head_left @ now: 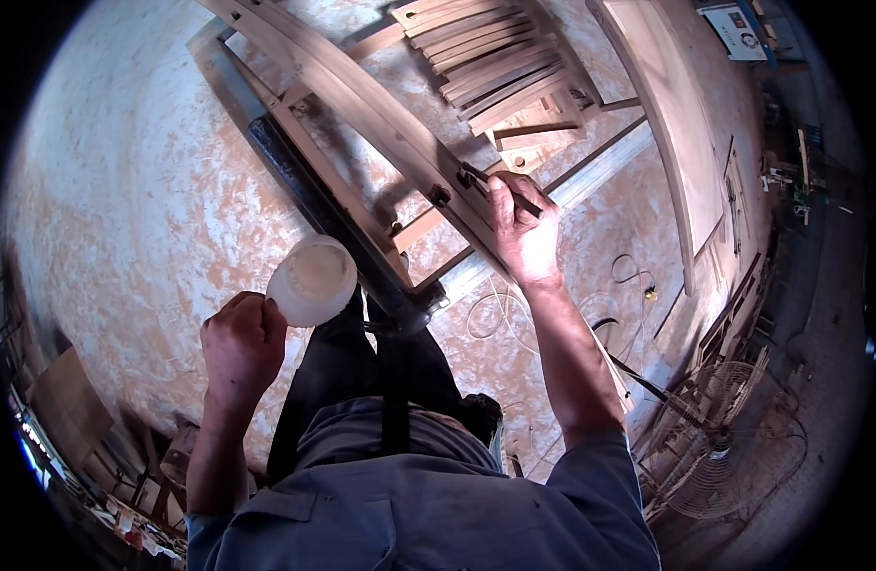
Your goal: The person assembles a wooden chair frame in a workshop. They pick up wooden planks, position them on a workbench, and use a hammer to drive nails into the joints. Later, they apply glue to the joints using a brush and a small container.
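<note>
My left hand (245, 344) is closed on the edge of a whitish plastic cup (284, 293), which has a pale substance inside. My right hand (527, 238) pinches a thin dark stick-like tool (527, 204), perhaps a small brush. Its dark tip is at the upper face of a long wooden beam (371, 116), close to the beam's right end. Just left of the tip, a dark mortise hole (440, 195) opens in the beam. Whether the tip touches the wood or enters a second hole, I cannot tell.
Under the beam stands a frame with a dark metal bar (314, 202). Several wooden slats (495, 62) are stacked beyond it. A curved wooden panel (674, 114) stands at the right, above a thin cable (495, 314) on the floor. A fan (709, 447) sits lower right.
</note>
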`<state>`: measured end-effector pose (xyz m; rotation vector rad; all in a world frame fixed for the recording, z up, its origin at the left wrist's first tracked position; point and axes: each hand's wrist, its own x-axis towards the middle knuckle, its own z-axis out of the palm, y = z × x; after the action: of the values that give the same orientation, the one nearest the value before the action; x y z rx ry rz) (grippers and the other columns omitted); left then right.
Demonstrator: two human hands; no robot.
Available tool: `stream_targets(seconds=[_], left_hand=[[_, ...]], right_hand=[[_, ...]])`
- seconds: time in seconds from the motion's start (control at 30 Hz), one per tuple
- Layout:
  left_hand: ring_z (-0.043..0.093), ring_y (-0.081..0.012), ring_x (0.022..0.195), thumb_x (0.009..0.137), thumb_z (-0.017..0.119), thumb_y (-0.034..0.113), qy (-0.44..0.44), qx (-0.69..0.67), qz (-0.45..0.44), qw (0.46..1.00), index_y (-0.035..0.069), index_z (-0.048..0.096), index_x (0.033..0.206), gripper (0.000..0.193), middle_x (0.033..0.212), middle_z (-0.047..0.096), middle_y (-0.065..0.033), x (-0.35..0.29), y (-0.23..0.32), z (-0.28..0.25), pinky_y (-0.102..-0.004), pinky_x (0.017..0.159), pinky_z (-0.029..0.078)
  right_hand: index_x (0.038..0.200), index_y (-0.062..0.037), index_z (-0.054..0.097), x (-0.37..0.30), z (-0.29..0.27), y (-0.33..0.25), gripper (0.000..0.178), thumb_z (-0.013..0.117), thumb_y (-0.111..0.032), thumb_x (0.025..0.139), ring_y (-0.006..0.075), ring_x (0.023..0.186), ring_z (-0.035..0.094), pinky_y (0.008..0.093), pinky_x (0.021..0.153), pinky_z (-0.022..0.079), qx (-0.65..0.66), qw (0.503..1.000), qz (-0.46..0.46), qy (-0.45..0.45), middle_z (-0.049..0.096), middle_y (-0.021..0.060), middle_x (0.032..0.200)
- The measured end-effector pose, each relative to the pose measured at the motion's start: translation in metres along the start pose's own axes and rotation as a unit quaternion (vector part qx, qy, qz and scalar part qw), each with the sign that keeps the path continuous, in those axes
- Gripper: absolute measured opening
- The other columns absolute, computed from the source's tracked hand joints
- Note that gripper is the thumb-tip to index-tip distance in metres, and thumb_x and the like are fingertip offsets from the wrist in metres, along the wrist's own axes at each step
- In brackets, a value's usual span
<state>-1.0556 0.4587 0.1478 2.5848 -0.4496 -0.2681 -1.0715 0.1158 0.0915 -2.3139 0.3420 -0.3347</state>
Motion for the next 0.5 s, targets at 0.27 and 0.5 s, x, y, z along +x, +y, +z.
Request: stream_targets(seconds=[0.27, 0.5], left_hand=[[0.057, -0.0357, 0.053, 0.085, 0.061, 0.005, 0.009, 0.001, 0.000, 1.000, 0.003, 0.050, 0.063, 0.025, 0.065, 0.059, -0.0153, -0.001, 0.003, -0.003, -0.0433, 0.050, 0.045], [0.057, -0.0356, 0.054, 0.085, 0.061, 0.005, 0.022, 0.010, 0.022, 0.999, 0.002, 0.050, 0.063, 0.025, 0.066, 0.060, -0.0150, 0.004, 0.004, -0.010, -0.0424, 0.050, 0.046]], right_hand=[[0.093, 0.0001, 0.068, -0.016, -0.016, 0.010, 0.016, 0.066, -0.016, 0.094, 0.0316, 0.077, 0.069, 0.0355, 0.070, 0.054, 0.015, 0.998, 0.062, -0.004, 0.069, 0.0162, 0.086], [0.093, 0.0003, 0.069, -0.010, -0.021, -0.002, 0.013, 0.068, -0.013, 0.092, 0.0322, 0.079, 0.069, 0.0377, 0.071, 0.055, -0.022, 0.999, 0.023, -0.002, 0.070, 0.0166, 0.088]])
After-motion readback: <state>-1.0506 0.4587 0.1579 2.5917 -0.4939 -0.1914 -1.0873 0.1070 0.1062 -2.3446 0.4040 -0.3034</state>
